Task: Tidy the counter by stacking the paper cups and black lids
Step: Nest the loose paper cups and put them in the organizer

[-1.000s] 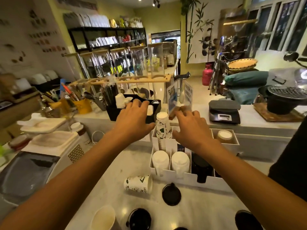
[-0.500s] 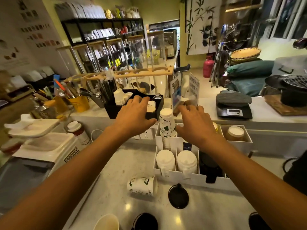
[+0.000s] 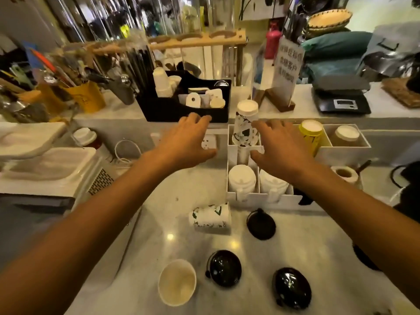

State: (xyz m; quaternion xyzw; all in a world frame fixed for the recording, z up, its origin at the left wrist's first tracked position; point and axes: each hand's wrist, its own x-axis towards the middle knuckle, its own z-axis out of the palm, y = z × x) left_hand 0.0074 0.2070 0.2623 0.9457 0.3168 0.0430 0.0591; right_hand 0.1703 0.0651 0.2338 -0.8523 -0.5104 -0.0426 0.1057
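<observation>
A stack of patterned paper cups [image 3: 246,123] stands upside down in the back slot of the white organiser [image 3: 263,197]. My left hand [image 3: 185,142] hovers left of it, fingers spread, holding nothing. My right hand [image 3: 278,147] hovers just right of the stack, fingers relaxed, also holding nothing. On the marble counter a patterned cup [image 3: 210,217] lies on its side. An upright cup [image 3: 177,281] stands near the front edge. Three black lids [image 3: 261,225] [image 3: 225,268] [image 3: 292,287] lie loose around them.
White cup stacks [image 3: 242,179] fill the organiser's front slots; a yellow cup [image 3: 311,135] and a brown one [image 3: 345,136] sit in its right compartments. A black caddy [image 3: 181,108] stands behind my left hand. A scale [image 3: 341,103] and a sign [image 3: 284,71] stand on the raised ledge.
Both hands have drawn back toward me from the ledge, down to the level of the cup stack. The camera has tilted down, showing more of the loose cups and lids.
</observation>
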